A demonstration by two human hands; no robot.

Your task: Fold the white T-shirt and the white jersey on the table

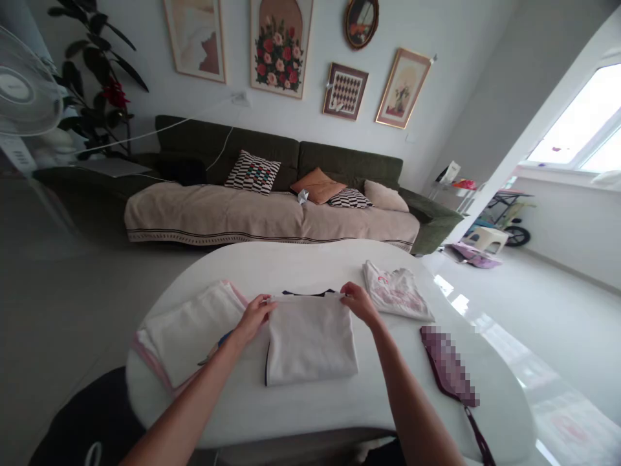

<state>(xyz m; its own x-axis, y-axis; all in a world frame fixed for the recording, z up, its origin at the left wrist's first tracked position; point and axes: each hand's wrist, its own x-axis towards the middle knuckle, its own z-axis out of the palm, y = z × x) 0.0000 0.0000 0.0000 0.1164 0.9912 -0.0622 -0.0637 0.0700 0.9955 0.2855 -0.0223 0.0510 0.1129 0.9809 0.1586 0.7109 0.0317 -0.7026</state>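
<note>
At the far left stands a white fan [17, 85]; the mark on its hub is too faint to read. Beside it rises a dark-leaved plant [94, 61] with a red bloom. On the left part of the white bench [310, 414] lies a folded white cloth [194, 330] edged in pink. Over its right side, partly hidden by the left forearm, is a slim blue-and-dark object [225, 337], too covered to identify.

Next comes the left hand [255, 318], its fingers pinching the upper left corner of a folded white garment [311, 340]. This garment lies at the middle of the bench, near its front edge: a plain, nearly square, matt white panel with soft creases. A dark navy strip shows along its top edge, and a thin dark line runs down its lower left side. The right hand [359, 303] has its fingers closed on the upper right corner.

Behind the bench stretches a dark green sofa [349, 154] with a beige cover and patterned cushions. Right of the right hand lies a folded white piece with a pink print [395, 291]; whether the print includes lettering cannot be told. Farther right, a purple item [449, 366] with a dark handle is pixelated, its surface unreadable.
</note>
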